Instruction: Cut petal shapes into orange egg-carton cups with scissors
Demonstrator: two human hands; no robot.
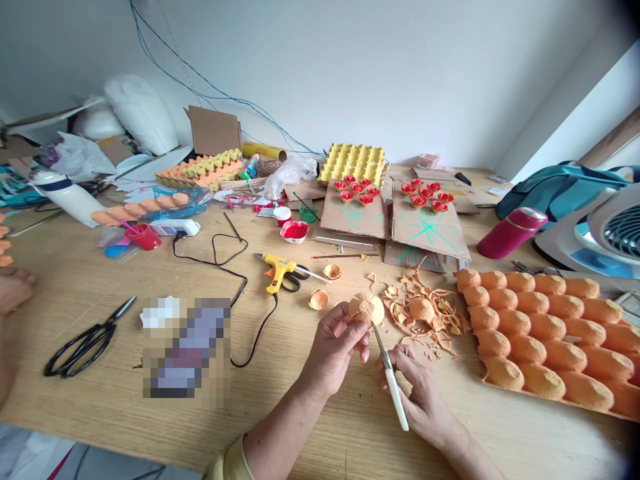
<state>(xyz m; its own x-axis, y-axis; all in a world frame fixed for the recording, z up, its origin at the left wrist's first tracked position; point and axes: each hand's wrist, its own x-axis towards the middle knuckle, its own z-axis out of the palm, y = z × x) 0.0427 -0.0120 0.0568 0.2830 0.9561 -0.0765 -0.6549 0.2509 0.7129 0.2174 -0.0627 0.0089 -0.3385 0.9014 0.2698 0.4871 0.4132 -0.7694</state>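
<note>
My left hand (331,353) grips an orange egg-carton cup (367,308) between thumb and fingers, its rough domed bottom turned up. White-handled scissors (397,399) are held in my right hand (423,390), with the blades pointing up at the lower edge of the cup. Just past the cup lies a pile of torn orange carton scraps (440,313). Two trimmed cups, one nearer (319,300) and one farther (333,271), sit left of the pile. A large orange egg tray (543,333) lies bottom-up at the right.
A yellow glue gun (280,270) with a trailing cord and black-handled scissors (85,343) lie to the left. Behind are red paint (295,231), cardboard with red flowers (355,217) and a pink bottle (513,233). Another person's hand (15,290) rests at the left edge.
</note>
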